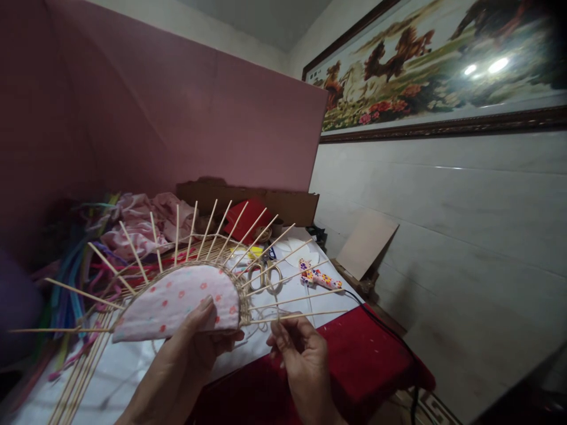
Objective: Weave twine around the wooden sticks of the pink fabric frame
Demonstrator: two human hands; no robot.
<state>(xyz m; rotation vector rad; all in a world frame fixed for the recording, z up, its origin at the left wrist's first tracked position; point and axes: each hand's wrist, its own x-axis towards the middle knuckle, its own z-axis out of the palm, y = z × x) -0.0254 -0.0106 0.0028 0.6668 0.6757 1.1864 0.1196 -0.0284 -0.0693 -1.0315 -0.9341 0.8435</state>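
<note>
My left hand (192, 339) grips the flat edge of a half-round panel (177, 301) covered in white cloth with small red and pale blue prints, thumb on the front and fingers behind. Thin wooden sticks (177, 236) fan out from its curved rim. Woven twine (244, 301) binds the sticks' bases along that rim. My right hand (301, 348) is closed in a pinch at the lowest right-hand stick (325, 312), where a thin strand of twine (277, 304) runs to the fingertips. Whether the fingers also press on the stick is hard to see.
Behind the sticks lie scissors (273, 277) and a flower-patterned glue gun (321, 276) with a black cord. Coloured strips (73, 295), pink cloth (137, 218) and loose sticks (84, 366) cover the left side. A red cloth (367, 342) hangs over the near edge.
</note>
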